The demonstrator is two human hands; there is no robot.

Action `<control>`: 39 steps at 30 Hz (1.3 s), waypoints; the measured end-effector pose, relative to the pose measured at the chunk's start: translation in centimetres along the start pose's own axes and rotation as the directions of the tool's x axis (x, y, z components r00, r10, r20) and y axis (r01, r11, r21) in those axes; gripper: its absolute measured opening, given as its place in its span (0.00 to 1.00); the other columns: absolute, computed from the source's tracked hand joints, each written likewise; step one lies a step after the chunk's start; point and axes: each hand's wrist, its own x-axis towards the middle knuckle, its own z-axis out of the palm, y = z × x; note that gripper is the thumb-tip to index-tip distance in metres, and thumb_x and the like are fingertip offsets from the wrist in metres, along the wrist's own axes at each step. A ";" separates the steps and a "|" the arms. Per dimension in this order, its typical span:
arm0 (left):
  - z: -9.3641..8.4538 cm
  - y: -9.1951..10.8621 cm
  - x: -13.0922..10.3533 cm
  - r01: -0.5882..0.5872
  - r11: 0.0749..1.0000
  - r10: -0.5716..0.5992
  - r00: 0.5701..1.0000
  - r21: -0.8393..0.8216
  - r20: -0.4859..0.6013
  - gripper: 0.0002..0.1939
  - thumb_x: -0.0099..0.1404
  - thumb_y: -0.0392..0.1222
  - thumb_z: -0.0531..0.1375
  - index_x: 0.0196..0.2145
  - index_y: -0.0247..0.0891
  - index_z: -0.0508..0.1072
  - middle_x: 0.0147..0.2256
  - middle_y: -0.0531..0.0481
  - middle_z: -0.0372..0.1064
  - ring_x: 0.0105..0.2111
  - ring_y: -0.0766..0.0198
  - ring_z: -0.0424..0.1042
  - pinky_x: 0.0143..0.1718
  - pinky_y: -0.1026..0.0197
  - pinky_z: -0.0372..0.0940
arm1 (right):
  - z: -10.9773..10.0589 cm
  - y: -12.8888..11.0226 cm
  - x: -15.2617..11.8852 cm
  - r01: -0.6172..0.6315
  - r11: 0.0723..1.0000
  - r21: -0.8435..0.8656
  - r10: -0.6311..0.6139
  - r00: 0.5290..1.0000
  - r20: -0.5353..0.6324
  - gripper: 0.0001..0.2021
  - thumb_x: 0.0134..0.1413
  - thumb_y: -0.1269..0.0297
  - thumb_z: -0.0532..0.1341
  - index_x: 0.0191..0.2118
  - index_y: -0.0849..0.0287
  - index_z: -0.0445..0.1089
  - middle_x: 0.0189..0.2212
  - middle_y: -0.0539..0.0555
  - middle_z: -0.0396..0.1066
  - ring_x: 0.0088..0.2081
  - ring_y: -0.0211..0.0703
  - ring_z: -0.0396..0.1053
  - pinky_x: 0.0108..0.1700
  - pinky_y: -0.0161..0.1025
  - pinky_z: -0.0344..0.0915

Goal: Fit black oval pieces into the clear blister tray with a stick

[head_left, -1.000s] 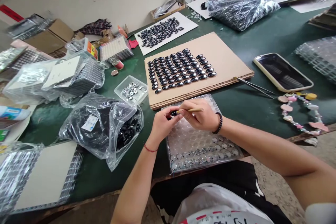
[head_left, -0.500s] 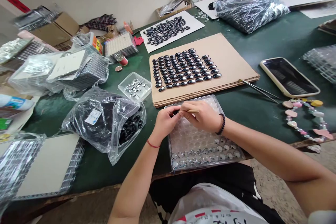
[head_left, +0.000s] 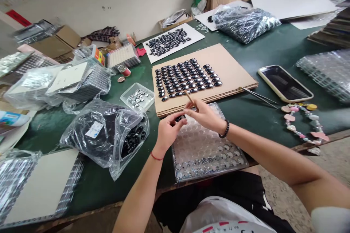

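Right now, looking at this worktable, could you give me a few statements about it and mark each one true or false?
1. The left hand pinches a small black piece in its fingers. True.
2. The right hand holds a thin wooden stick. True.
3. The rows of black oval pieces lie on a blue cloth. False: they lie on a sheet of brown cardboard.
4. The phone lies to the left of the hands. False: it lies to the right, past the metal tweezers.
5. The clear blister tray under the hands is full. False: only its near rows hold pieces.
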 end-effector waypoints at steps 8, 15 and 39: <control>0.4 -0.1 -0.6 -0.236 0.938 0.278 0.950 0.256 -0.144 0.14 0.56 0.47 0.59 0.39 0.39 0.73 0.26 0.50 0.71 0.21 0.69 0.64 0.26 0.67 0.60 | 0.1 -0.1 0.2 -0.142 0.986 0.085 0.123 0.974 0.192 0.07 0.44 0.70 0.61 0.32 0.64 0.66 0.28 0.53 0.70 0.29 0.35 0.67 0.29 0.32 0.62; 0.3 -0.3 -1.0 -0.358 0.790 0.534 0.801 0.498 -0.271 0.07 0.56 0.41 0.59 0.31 0.38 0.75 0.25 0.48 0.72 0.24 0.66 0.67 0.31 0.65 0.61 | 0.4 -0.1 0.2 -0.074 0.997 0.029 0.073 0.997 0.035 0.09 0.42 0.67 0.63 0.31 0.64 0.65 0.28 0.52 0.69 0.30 0.36 0.67 0.30 0.33 0.63; -2.1 0.6 0.0 0.330 0.187 -0.410 0.882 -0.925 0.232 0.14 0.57 0.22 0.51 0.41 0.31 0.66 0.40 0.41 0.67 0.24 0.75 0.65 0.13 0.77 0.52 | -14.9 4.5 18.5 -0.154 0.668 -0.728 -0.057 0.965 -0.257 0.07 0.47 0.73 0.58 0.33 0.64 0.73 0.31 0.54 0.72 0.33 0.38 0.66 0.38 0.32 0.60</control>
